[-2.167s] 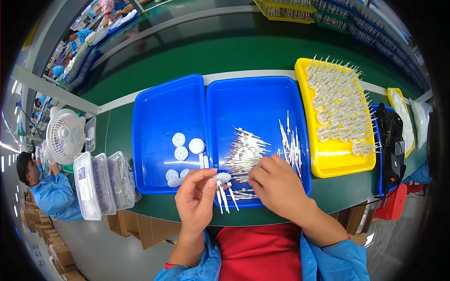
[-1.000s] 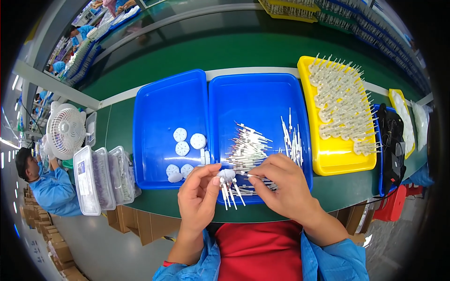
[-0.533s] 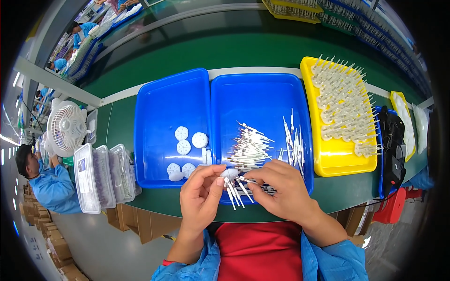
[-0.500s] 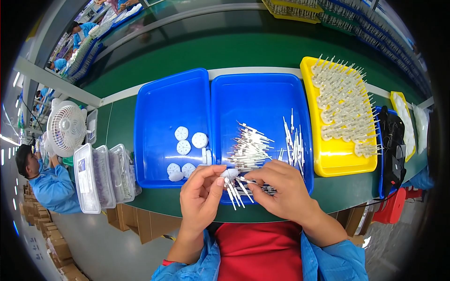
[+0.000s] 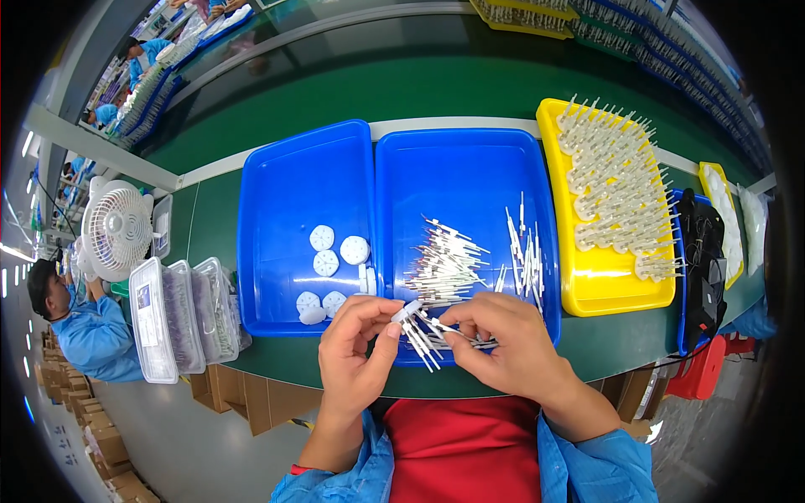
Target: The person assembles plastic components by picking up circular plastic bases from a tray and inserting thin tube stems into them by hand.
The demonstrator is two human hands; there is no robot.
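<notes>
Between thumb and fingers, my left hand (image 5: 359, 352) grips a round white plastic disc (image 5: 407, 312), tilted nearly edge-on. Several thin white rods with metal tips (image 5: 422, 344) stick out of it toward me. My right hand (image 5: 507, 339) is closed in a pinch on one such thin rod (image 5: 440, 324) at the disc's right side; its fingers partly hide the rod. Both hands are over the near edge of the middle blue tray (image 5: 461, 163), where a heap of loose rods (image 5: 447, 261) lies. Loose white discs (image 5: 325, 263) rest in the left blue tray (image 5: 302, 184).
A yellow tray (image 5: 599, 293) at right carries rows of discs with upright rods (image 5: 612, 184). Black cables (image 5: 700, 243) lie beyond it. Clear plastic boxes (image 5: 157, 323) and a white fan (image 5: 117, 228) stand at left. A co-worker in blue (image 5: 92, 335) sits far left.
The disc in my left hand has turned more edge-on, and its rods now slant further to the right. Both hands have shifted very slightly; the right hand keeps its pinch.
</notes>
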